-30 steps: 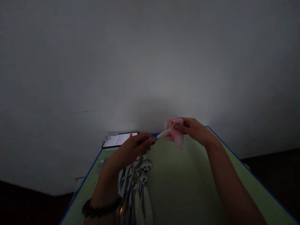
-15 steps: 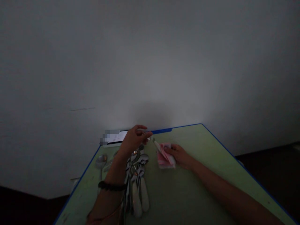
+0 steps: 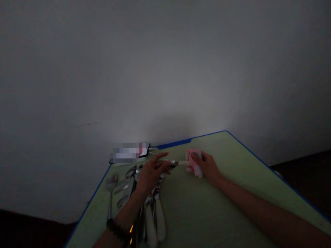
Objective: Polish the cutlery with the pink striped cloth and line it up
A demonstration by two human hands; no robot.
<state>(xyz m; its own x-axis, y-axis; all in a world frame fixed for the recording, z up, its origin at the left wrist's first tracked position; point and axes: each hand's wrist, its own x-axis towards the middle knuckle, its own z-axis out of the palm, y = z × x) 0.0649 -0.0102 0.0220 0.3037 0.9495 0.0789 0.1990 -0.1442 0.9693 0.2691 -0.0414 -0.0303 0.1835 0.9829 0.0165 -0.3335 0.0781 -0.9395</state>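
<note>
My left hand (image 3: 153, 172) is closed on the metal end of a white-handled piece of cutlery (image 3: 184, 163), held level above the table. Its head is hidden by my fingers, so I cannot tell its exact kind. A pink and white cloth (image 3: 196, 169) is folded around the far end of the handle, pinched in my right hand (image 3: 209, 169). Below my left hand and forearm lies a cluster of metal spoons and other cutlery, partly covered; two white handles (image 3: 160, 218) point towards me. Left of my arm is a large long-handled spoon (image 3: 112, 181).
A pale green table (image 3: 232, 193) with a blue edge stands against a grey wall (image 3: 165, 69). At the back left corner lies a flat device with a lit, blurred-out screen (image 3: 126, 157). The light is dim.
My right hand and the cloth have moved right and slightly up, towards the handle's end. The cutlery has turned from slanting to nearly level. My left hand has shifted slightly right and down.
</note>
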